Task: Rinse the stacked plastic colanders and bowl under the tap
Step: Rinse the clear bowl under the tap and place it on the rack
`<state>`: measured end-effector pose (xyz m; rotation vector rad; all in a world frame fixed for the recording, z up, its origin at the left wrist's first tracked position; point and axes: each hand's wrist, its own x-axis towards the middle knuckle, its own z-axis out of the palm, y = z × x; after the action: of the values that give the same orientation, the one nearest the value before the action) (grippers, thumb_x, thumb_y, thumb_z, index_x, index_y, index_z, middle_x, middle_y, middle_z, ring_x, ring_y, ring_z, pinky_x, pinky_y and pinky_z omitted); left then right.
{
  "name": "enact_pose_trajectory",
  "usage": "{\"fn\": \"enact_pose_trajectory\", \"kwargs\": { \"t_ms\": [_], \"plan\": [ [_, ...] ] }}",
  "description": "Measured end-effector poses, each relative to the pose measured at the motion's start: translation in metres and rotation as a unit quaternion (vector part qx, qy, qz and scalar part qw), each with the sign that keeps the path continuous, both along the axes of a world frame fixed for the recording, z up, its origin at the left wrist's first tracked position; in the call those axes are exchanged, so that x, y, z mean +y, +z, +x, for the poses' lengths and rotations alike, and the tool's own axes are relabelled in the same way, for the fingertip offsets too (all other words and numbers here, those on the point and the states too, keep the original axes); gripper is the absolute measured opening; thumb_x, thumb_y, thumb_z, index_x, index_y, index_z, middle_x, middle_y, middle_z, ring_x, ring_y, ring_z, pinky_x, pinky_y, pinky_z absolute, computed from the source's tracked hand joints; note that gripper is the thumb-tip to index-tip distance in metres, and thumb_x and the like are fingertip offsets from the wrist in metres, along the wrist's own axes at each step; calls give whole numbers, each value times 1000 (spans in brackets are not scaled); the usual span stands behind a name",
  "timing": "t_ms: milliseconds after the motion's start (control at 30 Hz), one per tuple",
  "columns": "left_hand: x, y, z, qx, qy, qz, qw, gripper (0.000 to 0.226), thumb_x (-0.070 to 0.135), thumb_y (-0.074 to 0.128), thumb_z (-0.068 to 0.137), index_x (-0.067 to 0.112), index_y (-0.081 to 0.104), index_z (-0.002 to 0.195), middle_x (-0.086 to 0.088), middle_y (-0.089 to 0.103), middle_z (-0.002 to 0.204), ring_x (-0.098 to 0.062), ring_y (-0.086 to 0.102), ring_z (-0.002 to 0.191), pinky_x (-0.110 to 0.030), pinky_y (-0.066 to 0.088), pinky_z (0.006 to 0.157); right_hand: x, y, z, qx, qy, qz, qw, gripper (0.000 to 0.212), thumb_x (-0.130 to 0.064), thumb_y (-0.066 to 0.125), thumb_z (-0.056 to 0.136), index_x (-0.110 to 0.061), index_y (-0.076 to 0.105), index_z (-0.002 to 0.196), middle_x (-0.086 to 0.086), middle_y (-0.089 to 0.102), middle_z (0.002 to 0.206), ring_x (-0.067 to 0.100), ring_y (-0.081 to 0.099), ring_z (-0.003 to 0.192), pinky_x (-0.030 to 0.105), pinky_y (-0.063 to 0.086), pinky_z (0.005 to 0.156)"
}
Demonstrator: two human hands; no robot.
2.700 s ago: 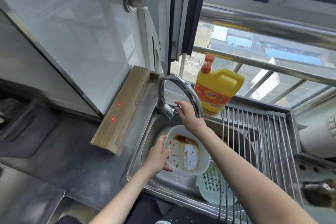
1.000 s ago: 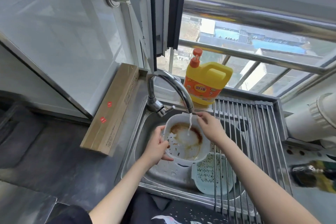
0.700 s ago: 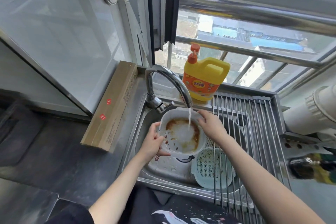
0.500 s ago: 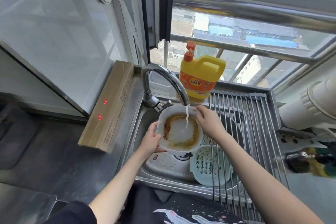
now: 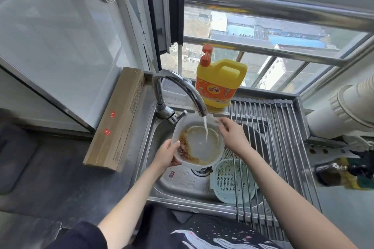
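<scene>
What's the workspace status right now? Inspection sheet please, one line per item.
Surface: steel sink, wet; roll-up rack across its right side.
Job's things: bowl under the running tap, brown residue inside; green colander in the sink, speckled.
Clutter: detergent jug, cardboard box.
Grippers: left hand and right hand hold the bowl's rim.
Cables: nothing seen.
Surroundings: window, white pipe.
</scene>
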<state>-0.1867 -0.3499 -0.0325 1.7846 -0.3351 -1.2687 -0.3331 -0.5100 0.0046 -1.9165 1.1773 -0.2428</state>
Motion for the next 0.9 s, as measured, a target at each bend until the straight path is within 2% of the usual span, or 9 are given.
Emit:
{"fn": "enact_pose_trajectory", "kwargs": {
  "t_ms": [133, 267, 433, 533, 633, 700, 800, 833, 900],
  "plan": [
    [3, -6, 2, -9, 6, 7, 1000, 25, 27, 43, 99, 11, 54, 115, -1, 57, 81, -2, 54, 44, -28, 53, 59, 3, -7, -4, 6, -16, 24, 1000, 16, -24, 46, 98, -25, 61, 103, -10, 63, 87, 16, 62, 81, 44, 56, 75],
    [3, -6, 1, -3, 9, 7, 1000, 29, 27, 44, 98, 7, 53, 118, -2, 56, 73, -4, 53, 43, -28, 55, 56, 4, -11, -9, 13, -26, 40, 999, 17, -25, 47, 98, -23, 62, 106, -7, 64, 89, 19, 63, 82, 47, 56, 77],
    [1, -4, 2, 52, -26, 58, 997, 44, 45, 48, 94, 14, 47, 126, -2, 48, 122, -22, 55, 86, -45, 60, 68, 3, -6, -12, 1, -27, 40, 999, 17, -26, 48, 97, -25, 64, 105, -11, 62, 87, 14, 61, 77, 41, 57, 73],
    [-3, -2, 0, 142, -38, 65, 987, 58, 54, 47, 91, 24, 38, 140, 6, 36, 132, -32, 47, 118, -44, 59, 72, 0, -3, -12, 0, -2, 40, 999, 19, -27, 49, 97, -25, 64, 107, -14, 61, 87, 11, 59, 76, 39, 56, 73],
    [-8, -6, -1, 220, -32, 26, 975, 54, 57, 43, 91, 26, 44, 136, 1, 51, 135, -28, 57, 115, -47, 58, 79, -2, -4, -7, 6, 0, 14, 1000, 22, -24, 48, 97, -21, 64, 113, -8, 64, 98, 11, 58, 86, 36, 52, 77],
    [-13, -9, -2, 226, -17, 6, 974, 54, 61, 44, 89, 28, 50, 131, -7, 59, 130, -29, 62, 111, -49, 56, 82, 1, -5, -7, 41, -1, -141, 989, 22, -14, 52, 94, -13, 62, 114, 3, 61, 105, 19, 56, 91, 32, 47, 78],
    [-19, -11, -5, 213, 15, 1, 977, 63, 69, 49, 81, 29, 52, 130, -6, 62, 127, -28, 63, 109, -51, 56, 81, 14, -6, -8, 63, 129, -427, 893, 22, 0, 66, 78, -6, 63, 99, 11, 64, 98, 27, 59, 89, 36, 52, 77],
    [-19, -12, -6, 206, 22, 4, 978, 66, 71, 49, 79, 29, 52, 129, -6, 62, 126, -27, 63, 109, -50, 57, 81, 18, -9, -6, 58, 218, -430, 874, 22, 0, 65, 78, -6, 63, 100, 11, 65, 100, 27, 62, 92, 38, 54, 80],
    [-19, -14, -6, 193, 19, 6, 981, 70, 75, 51, 75, 29, 54, 128, -6, 62, 127, -28, 63, 110, -49, 57, 78, 27, -17, -2, 127, 339, -323, 875, 36, -10, 56, 90, -8, 54, 126, 11, 58, 128, 27, 56, 117, 40, 49, 99]
  ]
}}
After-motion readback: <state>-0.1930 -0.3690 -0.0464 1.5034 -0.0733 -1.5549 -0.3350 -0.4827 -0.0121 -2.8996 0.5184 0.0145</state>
